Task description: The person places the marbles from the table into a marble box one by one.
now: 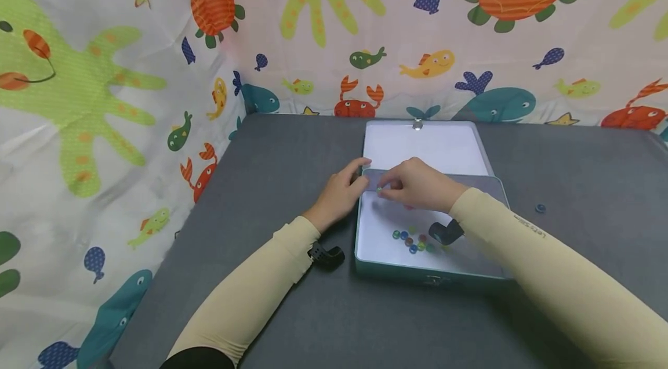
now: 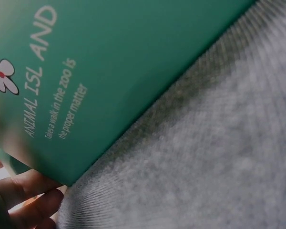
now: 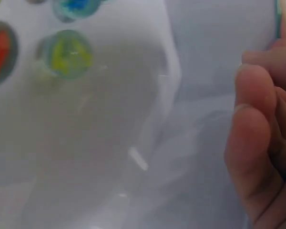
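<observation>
A shallow green tin box (image 1: 396,269) lies with its hinged lid (image 1: 423,145) folded back, both white inside. My left hand (image 1: 336,195) holds the box's far left corner, its thumb at the rim. Its fingers bend beside the green wall (image 2: 114,71) in the left wrist view. Over the far left inside of the box, my right hand (image 1: 417,183) pinches a small glass marble (image 1: 379,188) between thumb and fingertips. That marble is hidden in the right wrist view. Several coloured marbles, including a blue marble (image 1: 413,249) and a yellow-green marble (image 3: 70,54), lie on the box floor.
The grey table (image 1: 271,183) bears the box. A small dark round object (image 1: 540,208) sits to the right of the box. Behind and to the left hangs a white curtain (image 1: 313,67) printed with sea animals. A metal clasp (image 1: 417,124) tops the lid.
</observation>
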Motion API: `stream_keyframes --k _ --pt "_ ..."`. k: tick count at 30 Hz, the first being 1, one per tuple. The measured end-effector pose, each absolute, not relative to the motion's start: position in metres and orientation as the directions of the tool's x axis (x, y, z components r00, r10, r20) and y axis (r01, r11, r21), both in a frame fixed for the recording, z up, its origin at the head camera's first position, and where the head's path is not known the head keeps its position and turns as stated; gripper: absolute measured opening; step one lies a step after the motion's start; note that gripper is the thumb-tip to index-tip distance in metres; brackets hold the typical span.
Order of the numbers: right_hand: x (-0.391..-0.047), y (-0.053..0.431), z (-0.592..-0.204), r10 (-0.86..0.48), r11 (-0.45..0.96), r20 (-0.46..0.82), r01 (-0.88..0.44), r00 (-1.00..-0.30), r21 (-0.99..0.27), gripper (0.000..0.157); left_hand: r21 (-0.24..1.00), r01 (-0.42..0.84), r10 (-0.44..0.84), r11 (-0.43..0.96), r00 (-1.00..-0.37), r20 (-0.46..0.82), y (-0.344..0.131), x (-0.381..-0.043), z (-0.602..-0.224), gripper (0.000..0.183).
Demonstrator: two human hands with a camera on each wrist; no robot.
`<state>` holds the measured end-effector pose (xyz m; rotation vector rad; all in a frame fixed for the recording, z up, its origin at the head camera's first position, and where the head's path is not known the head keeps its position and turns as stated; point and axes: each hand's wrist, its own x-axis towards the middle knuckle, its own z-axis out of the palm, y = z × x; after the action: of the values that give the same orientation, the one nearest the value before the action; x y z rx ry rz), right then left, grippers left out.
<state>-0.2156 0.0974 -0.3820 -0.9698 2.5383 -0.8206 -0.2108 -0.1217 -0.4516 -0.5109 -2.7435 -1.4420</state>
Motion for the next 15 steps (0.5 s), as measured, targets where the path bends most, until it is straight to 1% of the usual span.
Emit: stream_keyframes --k 6,11,15 --pt "-0.218 0.093 -0.387 -0.693 0.61 -0.101 -0.506 -0.714 -0.609 0.022 0.795 0.292 0.276 0.532 -0.947 0.163 -0.126 -0.212 -0.45 0.055" --pt "-0.218 0.091 -0.393 -0.689 0.643 -0.152 -0.501 -0.708 -0.58 0.023 0.783 0.291 0.27 0.55 -0.949 0.163 -0.126 -0.211 -0.45 0.055" --pt "-0.218 0.093 -0.4 -0.699 0.642 -0.137 -0.532 -0.701 -0.552 0.021 0.784 0.287 0.279 0.551 -0.948 0.151 -0.124 -0.21 -0.45 0.055"
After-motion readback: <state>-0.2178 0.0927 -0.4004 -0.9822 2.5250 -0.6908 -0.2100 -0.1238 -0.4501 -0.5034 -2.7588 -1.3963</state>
